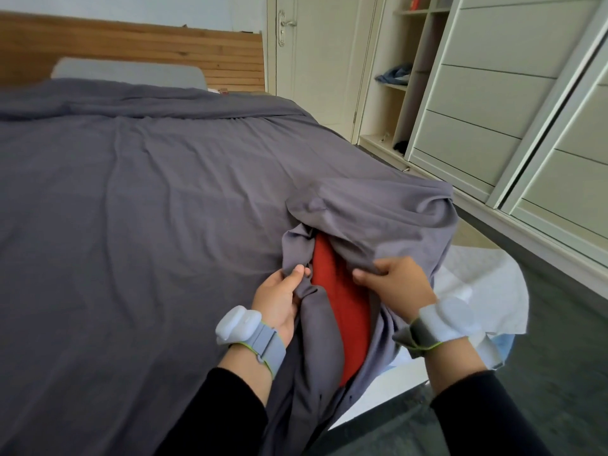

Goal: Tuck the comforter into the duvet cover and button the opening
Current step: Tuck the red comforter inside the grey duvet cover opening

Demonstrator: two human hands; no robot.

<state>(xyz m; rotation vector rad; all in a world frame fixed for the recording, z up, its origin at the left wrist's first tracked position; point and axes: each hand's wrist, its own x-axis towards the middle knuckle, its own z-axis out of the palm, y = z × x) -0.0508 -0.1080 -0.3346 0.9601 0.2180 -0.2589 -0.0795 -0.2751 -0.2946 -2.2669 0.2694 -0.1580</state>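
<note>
A grey duvet cover (148,192) lies spread over the bed, its open end bunched at the near right corner. Through the gap in that opening shows a red comforter (342,311). My left hand (279,297) pinches the left edge of the opening. On the other side of the gap, my right hand (394,284) grips the right edge of the cover. The two hands hold the edges apart around the red strip. A small button (350,397) is faintly visible low on the right edge.
A wooden headboard (131,44) and a grey pillow (128,72) are at the far end. A white wardrobe with sliding doors (493,93) runs along the right wall beside a closed door (316,44). White bedding (487,291) hangs at the bed's near right corner above the dark floor (559,324).
</note>
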